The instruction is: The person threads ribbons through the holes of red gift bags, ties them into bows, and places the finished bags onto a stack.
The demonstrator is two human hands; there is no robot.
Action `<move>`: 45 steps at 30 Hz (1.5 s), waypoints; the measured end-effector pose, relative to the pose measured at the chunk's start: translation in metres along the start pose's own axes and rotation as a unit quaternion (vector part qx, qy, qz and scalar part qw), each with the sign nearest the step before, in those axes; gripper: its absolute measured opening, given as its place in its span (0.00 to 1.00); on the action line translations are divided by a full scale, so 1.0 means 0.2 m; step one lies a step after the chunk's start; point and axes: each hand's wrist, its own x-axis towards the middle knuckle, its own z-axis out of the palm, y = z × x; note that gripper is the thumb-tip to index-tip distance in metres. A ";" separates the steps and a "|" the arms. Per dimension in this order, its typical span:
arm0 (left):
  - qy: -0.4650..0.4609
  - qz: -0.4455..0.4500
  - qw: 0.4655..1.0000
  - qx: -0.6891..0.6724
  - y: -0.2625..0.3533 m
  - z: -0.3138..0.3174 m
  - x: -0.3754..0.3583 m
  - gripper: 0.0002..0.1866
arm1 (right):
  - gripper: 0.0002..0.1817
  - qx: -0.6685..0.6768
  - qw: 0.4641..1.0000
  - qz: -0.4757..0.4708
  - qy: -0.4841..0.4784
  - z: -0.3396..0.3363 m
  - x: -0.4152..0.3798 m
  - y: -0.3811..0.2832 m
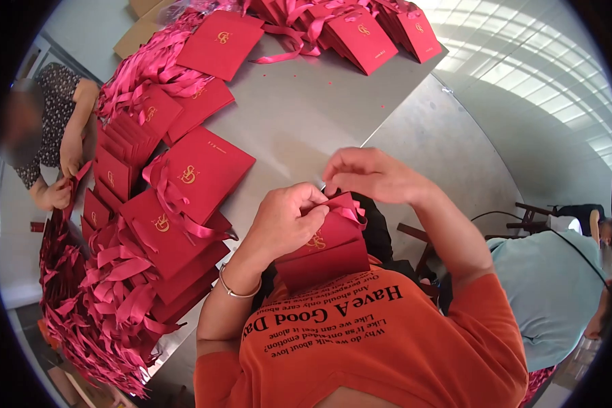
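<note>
My left hand [289,219] is closed on the upper edge of a small red paper gift bag [330,257] with gold lettering, tilted against my chest. A pink ribbon [349,211] loops out at the bag's top right corner. Just above that corner is my right hand [370,175], its fingers curled toward the thumb. A tiny metallic glint shows by its fingertips; what they hold, if anything, is too small to name. Left of my hands, a larger red gift bag [207,166] and others with ribbons lie on the grey table [299,122].
Piles of red bags and pink ribbons [119,272] cover the table's left side. More bags [360,41] stand along the far edge. A co-worker [58,129] handles a red bag at the left. Another person in a light teal shirt [547,292] sits behind at the right, near wooden stools [527,217].
</note>
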 end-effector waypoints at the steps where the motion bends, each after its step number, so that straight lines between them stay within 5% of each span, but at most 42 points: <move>1: 0.007 0.020 1.000 -0.001 0.01 0.01 -0.01 0.03 | 0.12 -0.019 0.999 0.015 -0.037 -0.02 0.03 0.02; 8: 0.095 0.121 0.985 0.077 0.01 0.05 -0.01 0.08 | 0.15 -0.062 0.977 -0.015 -0.205 -0.09 0.18 -0.03; 11: 0.125 0.144 0.976 0.109 0.03 0.06 -0.02 0.09 | 0.17 -0.108 0.966 0.050 -0.232 -0.08 0.22 -0.04; 13: 0.119 0.153 0.976 0.099 0.04 0.07 -0.03 0.10 | 0.19 -0.061 0.940 0.067 -0.330 -0.10 0.27 -0.01; 20: 0.090 0.136 0.981 0.104 0.03 0.04 -0.03 0.08 | 0.20 -0.031 0.939 0.054 -0.338 -0.07 0.33 0.06; 28: 0.048 0.039 0.997 0.035 0.00 0.04 -0.01 0.06 | 0.17 -0.036 0.990 0.053 -0.123 -0.08 0.23 0.06; 33: 0.054 0.083 0.994 0.038 0.01 0.05 -0.01 0.07 | 0.15 -0.034 0.999 -0.011 0.011 -0.13 0.30 0.13; 39: 0.066 0.033 0.994 0.078 0.00 0.03 0.00 0.08 | 0.13 -0.099 0.966 -0.146 0.191 -0.10 0.27 0.19; 41: 0.078 0.026 0.992 0.091 -0.01 0.03 0.01 0.08 | 0.07 -0.167 0.895 -0.263 0.319 -0.06 0.17 0.20; 45: 0.083 0.012 0.993 0.088 0.00 0.02 0.01 0.09 | 0.28 -0.039 0.965 0.098 0.240 0.01 -0.18 0.21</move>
